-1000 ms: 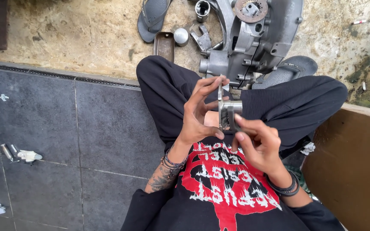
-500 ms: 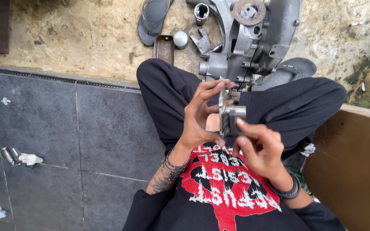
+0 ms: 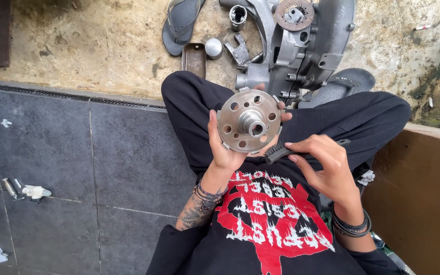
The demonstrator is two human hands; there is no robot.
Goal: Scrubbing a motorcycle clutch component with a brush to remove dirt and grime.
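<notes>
Metal disc (image 3: 249, 120) with round holes and a central hub, held up over the lap.
Left hand (image 3: 225, 147) grips the disc by its rim, flat face toward the camera; the right hand (image 3: 327, 165) has its fingers closed around a dark brush (image 3: 281, 151), bristles just at the disc's lower edge. A grey engine casing (image 3: 301, 46) lies on the ground beyond the knees, near a sandal (image 3: 179, 23).

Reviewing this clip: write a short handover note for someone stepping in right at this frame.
Left hand: holds up the round perforated metal disc, face to the camera.
Right hand: grips a dark brush, bristles at the disc's lower edge.
Engine casing lies on the ground ahead, small metal tin and sandals beside it.
Done: disc is off and in hand. Left: cannot tell how far cleaning has got.
</notes>
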